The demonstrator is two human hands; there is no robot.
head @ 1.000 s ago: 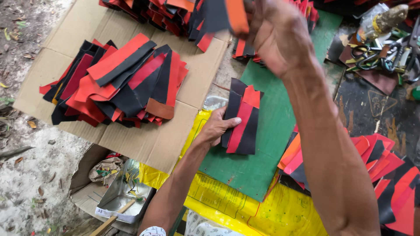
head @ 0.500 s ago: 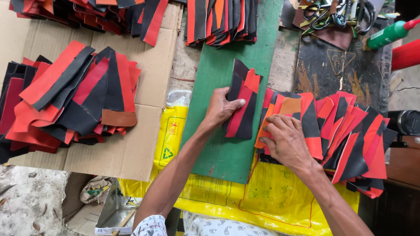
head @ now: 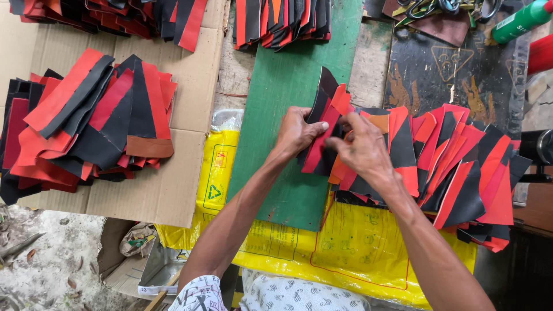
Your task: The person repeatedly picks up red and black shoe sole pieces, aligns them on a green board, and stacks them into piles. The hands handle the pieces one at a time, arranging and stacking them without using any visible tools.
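Observation:
My left hand (head: 295,133) presses a small stack of red and black leather pieces (head: 322,124) onto a green board (head: 288,86). My right hand (head: 363,148) meets it from the right, fingers pinching the top red piece of that stack. Just right of my right hand a big fanned pile of red, black and orange pieces (head: 455,161) spreads over a yellow plastic sack (head: 345,247).
A flat cardboard sheet (head: 184,178) at left carries another pile of red and black pieces (head: 86,126). More piles lie along the top edge (head: 282,20). Scissors and tools (head: 426,8) and a green bottle (head: 521,20) sit at top right. Dirt ground lies at lower left.
My right hand came down from high above the piles, touched the right pile, and now joins my left hand at the small stack. The view has shifted toward the right.

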